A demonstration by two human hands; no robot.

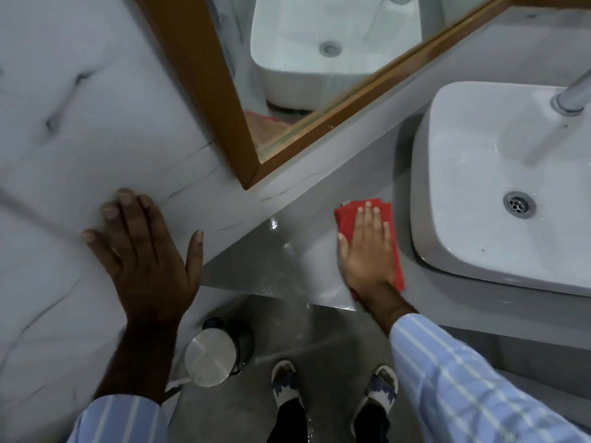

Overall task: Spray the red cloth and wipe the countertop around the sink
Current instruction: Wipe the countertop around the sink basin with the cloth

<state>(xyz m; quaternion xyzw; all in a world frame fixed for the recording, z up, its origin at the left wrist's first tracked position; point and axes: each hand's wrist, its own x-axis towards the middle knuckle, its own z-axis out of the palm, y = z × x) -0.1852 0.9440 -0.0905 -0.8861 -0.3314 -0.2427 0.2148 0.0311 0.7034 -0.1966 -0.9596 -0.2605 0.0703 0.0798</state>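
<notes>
Pressing flat on the cloth [388, 219], the right hand [364, 251] has its fingers [367, 219] extended and close together, the red fabric showing past the fingertips and along the hand's right edge. It lies on the wet table [287, 266] just left of the sink [447, 187], centre right of frame. The left hand [144, 251], fingers spread, rests on the wall [64, 91].

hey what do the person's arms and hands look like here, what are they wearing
Both hands are bare: no gloves, rings or watch visible on the left hand or right hand. Each arm wears a light blue sleeve with white stripes, ending short of the wrist.
</notes>
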